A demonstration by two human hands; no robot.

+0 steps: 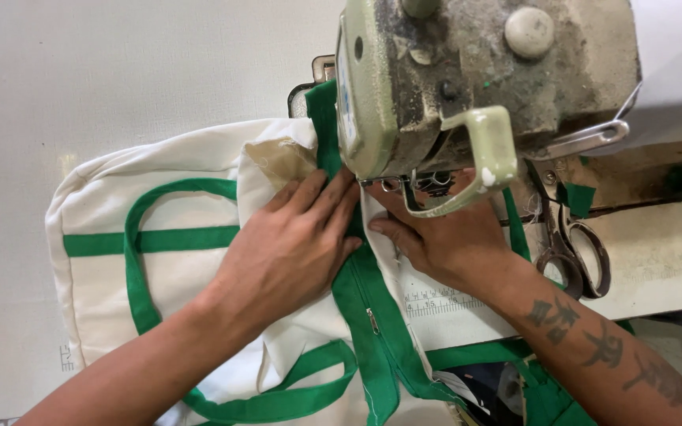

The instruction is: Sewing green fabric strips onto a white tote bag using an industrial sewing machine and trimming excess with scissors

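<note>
The left hand [290, 252] lies flat on the white bag [159, 213], its fingers [321, 197] close together and pressing down on the cloth. Right past the fingertips is the head of the old sewing machine [467, 79], so there is almost no room that way. The green zipper strip [372, 315] runs just beside these fingers, from under the machine down toward the person.

The right hand [444, 241] is on the other side of the strip. Its fingers point under the machine, and the machine's pale lever [487, 154] hides the tips, so it is hard to tell if they are spread. The thumb presses on the white edge of the bag.

The bag is white with green bands and long green handles [140, 260]. It fills the table [57, 79] out past the left hand's knuckles, and the table beyond it is bare and white. Near the right wrist lie dark scissors [574, 252], just apart from the arm.
</note>
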